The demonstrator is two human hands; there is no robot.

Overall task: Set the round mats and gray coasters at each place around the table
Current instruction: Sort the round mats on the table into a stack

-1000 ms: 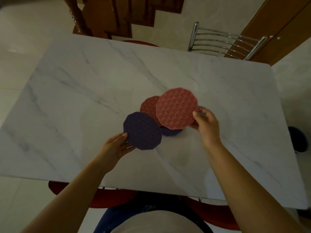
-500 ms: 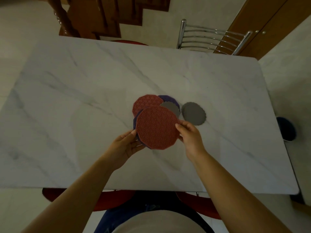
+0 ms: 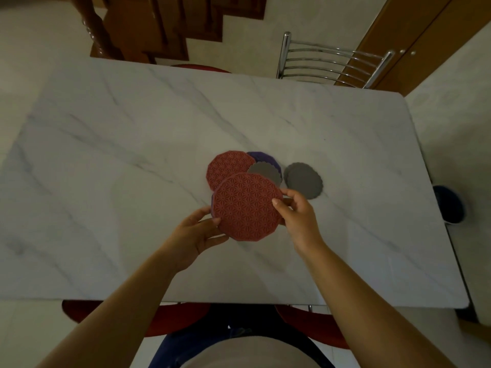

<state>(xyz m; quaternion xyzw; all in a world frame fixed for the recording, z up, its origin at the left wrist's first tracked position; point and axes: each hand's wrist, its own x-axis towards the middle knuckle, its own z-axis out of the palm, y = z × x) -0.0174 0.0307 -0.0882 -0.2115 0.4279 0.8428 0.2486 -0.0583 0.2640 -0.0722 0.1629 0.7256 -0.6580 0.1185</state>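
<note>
Our left hand (image 3: 196,229) grips the left rim of the held red mat (image 3: 247,205), its fingers curled about the edge. Our right hand (image 3: 297,216) pinches the same mat at its right rim, thumb and fingertips closed on it. So the mat sits between the two hands, raised over the near middle of the marble table (image 3: 132,155) and tilted a little toward us. A thin purple edge (image 3: 212,204) peeps out from under its left side, just by the left thumb; we cannot tell how much of a mat lies hidden there.

Just beyond the held mat, a second red mat (image 3: 225,170) lies flat on the table, and the held one overlaps its near side. To the right of it, a purple mat (image 3: 261,158) shows, partly tucked under, with a gray coaster (image 3: 264,171) resting on top of it. A little apart to the right, a gray coaster stack (image 3: 304,180) lies on the bare marble, just past the right hand's fingertips; we see two scalloped rims there, slightly offset.

At the far side of the table stands a metal-backed chair (image 3: 332,62), with a wooden staircase (image 3: 148,27) to its left. A red chair seat (image 3: 172,320) shows under the near edge. A dark round object (image 3: 449,204) sits on the floor at the right.
</note>
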